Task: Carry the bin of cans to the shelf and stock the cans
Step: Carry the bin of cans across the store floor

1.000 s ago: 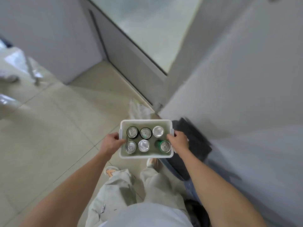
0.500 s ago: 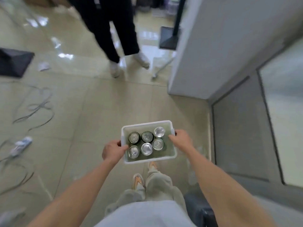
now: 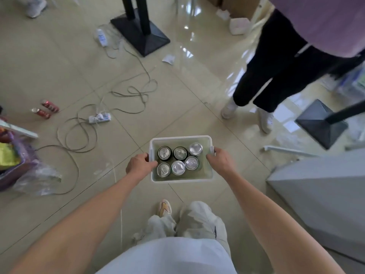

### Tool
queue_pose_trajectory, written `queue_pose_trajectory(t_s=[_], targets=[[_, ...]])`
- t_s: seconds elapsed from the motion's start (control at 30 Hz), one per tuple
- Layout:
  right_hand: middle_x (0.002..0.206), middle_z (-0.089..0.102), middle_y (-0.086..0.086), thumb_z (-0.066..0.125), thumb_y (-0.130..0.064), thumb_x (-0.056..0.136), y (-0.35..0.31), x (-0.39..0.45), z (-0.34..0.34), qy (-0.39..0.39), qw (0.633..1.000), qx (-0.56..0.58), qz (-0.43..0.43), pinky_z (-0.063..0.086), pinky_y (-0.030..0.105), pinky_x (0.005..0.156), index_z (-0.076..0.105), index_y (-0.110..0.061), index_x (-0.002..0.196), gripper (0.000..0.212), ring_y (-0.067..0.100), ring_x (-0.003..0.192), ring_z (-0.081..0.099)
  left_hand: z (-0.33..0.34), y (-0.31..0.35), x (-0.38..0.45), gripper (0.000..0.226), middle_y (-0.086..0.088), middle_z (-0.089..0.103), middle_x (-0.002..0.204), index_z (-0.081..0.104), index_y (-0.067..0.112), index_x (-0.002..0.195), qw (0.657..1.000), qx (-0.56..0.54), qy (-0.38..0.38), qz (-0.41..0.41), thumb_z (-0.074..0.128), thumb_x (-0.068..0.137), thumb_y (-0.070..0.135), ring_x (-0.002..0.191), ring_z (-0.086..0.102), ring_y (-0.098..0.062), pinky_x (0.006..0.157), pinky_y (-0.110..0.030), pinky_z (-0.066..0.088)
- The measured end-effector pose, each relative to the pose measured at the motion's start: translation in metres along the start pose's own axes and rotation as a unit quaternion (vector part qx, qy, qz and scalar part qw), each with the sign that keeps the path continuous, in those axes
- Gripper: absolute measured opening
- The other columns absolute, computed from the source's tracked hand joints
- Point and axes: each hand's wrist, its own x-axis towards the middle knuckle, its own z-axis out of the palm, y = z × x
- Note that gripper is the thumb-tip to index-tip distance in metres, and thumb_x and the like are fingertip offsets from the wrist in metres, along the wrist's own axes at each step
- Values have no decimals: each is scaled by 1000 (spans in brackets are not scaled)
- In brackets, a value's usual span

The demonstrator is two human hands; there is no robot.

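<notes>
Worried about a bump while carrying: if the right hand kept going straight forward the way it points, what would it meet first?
Probably nothing soon: past the right hand, gripping the bin, lies bare floor. The bystander's legs stand further ahead to the right; depth is unclear.

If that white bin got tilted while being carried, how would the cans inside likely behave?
They would probably slide: the six cans stand upright in two loose rows, with bare floor left inside the bin. Tall and narrow, they might tip against each other. The load looks fairly heavy, since the left hand and right hand each grip a side.
</notes>
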Motion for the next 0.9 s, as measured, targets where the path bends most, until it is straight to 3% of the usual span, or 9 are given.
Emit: queue_pose_trajectory(t_s=[0.1, 0.23, 0.5, 0.73, 0.9], targets=[[72, 61, -1, 49, -26, 82, -53, 49, -11, -38, 999, -17, -17, 44, 33, 64, 62, -16, 83, 17, 31, 76, 59, -35, 13, 40, 25, -4, 68, 80, 58, 20, 67, 999, -16, 6, -34, 68, 70, 43, 80, 65, -29, 61, -29, 45], [81, 69, 8, 52, -25, 84, -115, 117, -17, -100, 993, -23, -56, 50, 34, 69, 66, -10, 83, 20, 31, 80, 65, -75, 24, 88, 26, -2, 69, 78, 56, 20, 65, 996, -43, 21, -81, 69, 70, 43, 78, 65, -27, 59, -27, 43], [88, 73, 20, 57, -24, 85, -246, 229, -21, -140, 986, -52, -79, 56, 44, 78, 71, -3, 90, 25, 37, 86, 70, -142, 35, 186, 25, -4, 71, 85, 64, 18, 75, 985, -92, 9, -144, 70, 70, 42, 85, 68, -28, 74, -32, 54], [70, 62, 11, 60, -19, 82, -363, 330, -20, -170, 981, -67, -60, 45, 31, 63, 70, -4, 76, 18, 26, 67, 58, -215, 52, 298, 26, -1, 68, 81, 62, 19, 78, 980, -101, 16, -170, 71, 71, 42, 79, 66, -27, 67, -30, 51], [70, 59, 10, 65, -20, 77, -471, 421, -29, -227, 957, -157, -86, 42, 28, 60, 65, -2, 73, 19, 26, 66, 56, -270, 70, 388, 24, -2, 66, 76, 59, 15, 72, 969, -134, 35, -203, 71, 76, 36, 75, 62, -27, 61, -29, 43]])
